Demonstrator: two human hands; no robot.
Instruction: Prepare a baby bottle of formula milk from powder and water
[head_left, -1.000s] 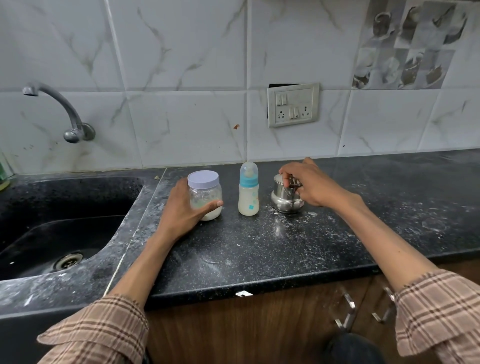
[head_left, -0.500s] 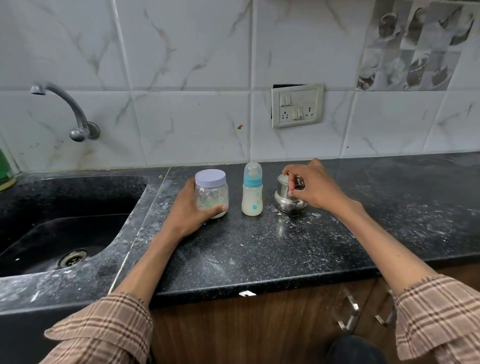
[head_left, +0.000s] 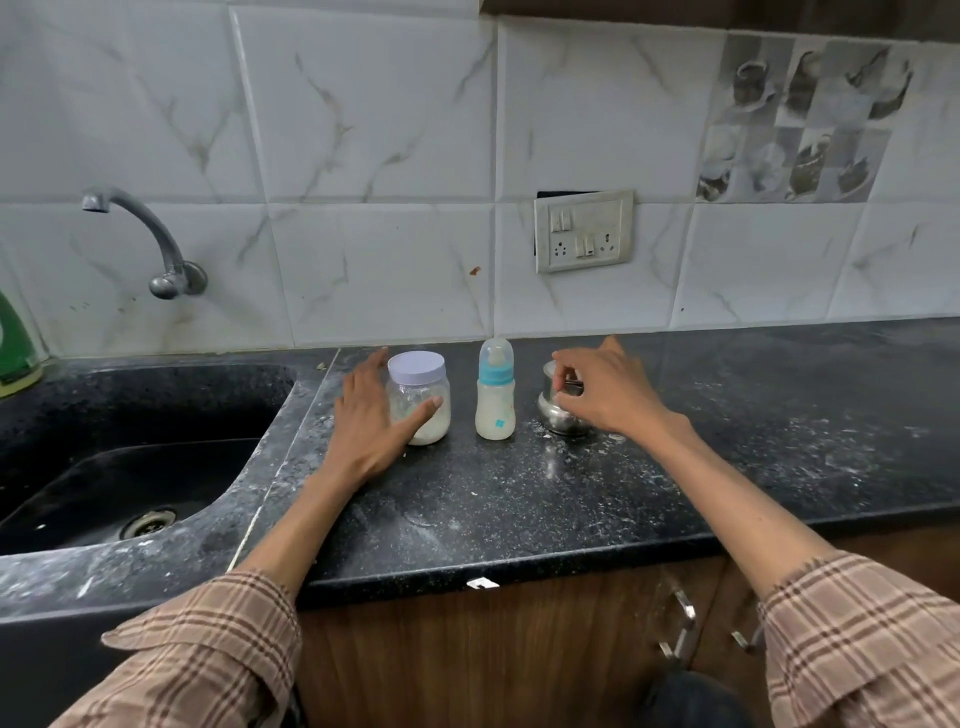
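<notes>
A clear powder jar (head_left: 422, 410) with a pale lilac lid stands on the black counter (head_left: 493, 499), a little white powder in its bottom. My left hand (head_left: 366, 421) cups it: the thumb lies across its front and the fingers stretch along its far left side. To the right stands the baby bottle (head_left: 495, 400), capped, with a blue collar and whitish contents. Further right is a small steel cup (head_left: 558, 413). My right hand (head_left: 605, 392) reaches over it, fingertips pinched at its rim; what is inside is hidden.
A black sink (head_left: 130, 467) with a drain lies left of the counter, a wall tap (head_left: 150, 234) above it and a green bottle (head_left: 15, 353) at the far left edge. A switch socket (head_left: 584, 236) sits on the tiled wall. White powder dusts the counter.
The view has tilted up and pulled back slightly. My left fingers have straightened along the jar's side. Jar, bottle and cup stay in place, and my right hand stays on the cup.
</notes>
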